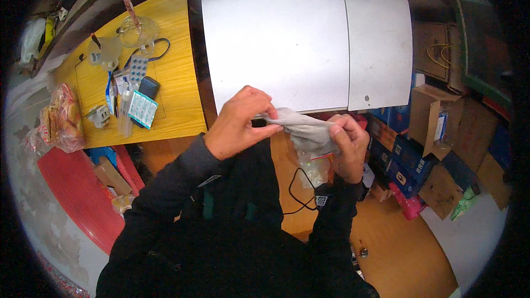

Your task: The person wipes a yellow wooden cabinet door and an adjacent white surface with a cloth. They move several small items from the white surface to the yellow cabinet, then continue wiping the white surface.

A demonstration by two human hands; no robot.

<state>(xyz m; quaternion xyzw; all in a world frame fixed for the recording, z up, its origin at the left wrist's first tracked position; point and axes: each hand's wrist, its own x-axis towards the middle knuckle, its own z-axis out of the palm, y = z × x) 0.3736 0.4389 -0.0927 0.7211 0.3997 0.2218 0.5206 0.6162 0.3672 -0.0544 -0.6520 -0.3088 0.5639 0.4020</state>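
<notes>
A light grey cloth (308, 130) is stretched between my two hands, just off the near edge of the white tabletop (281, 49). Its left end is pinched between the thumb and fingers of my left hand (244, 122). My right hand (350, 145) grips the other end, thumb on top. The cloth's lower part hangs in folds below my fingers. Whether it is a garment or a plain rag, I cannot tell.
At left, a yellow wood-grain table (178, 103) holds a glass jug (138, 33), blister packs (143, 109), a dark case and a white plug adapter (99, 116). Bagged food (66, 120) lies at its edge. Cardboard boxes (428, 120) crowd the right; a black cable (292, 190) hangs below.
</notes>
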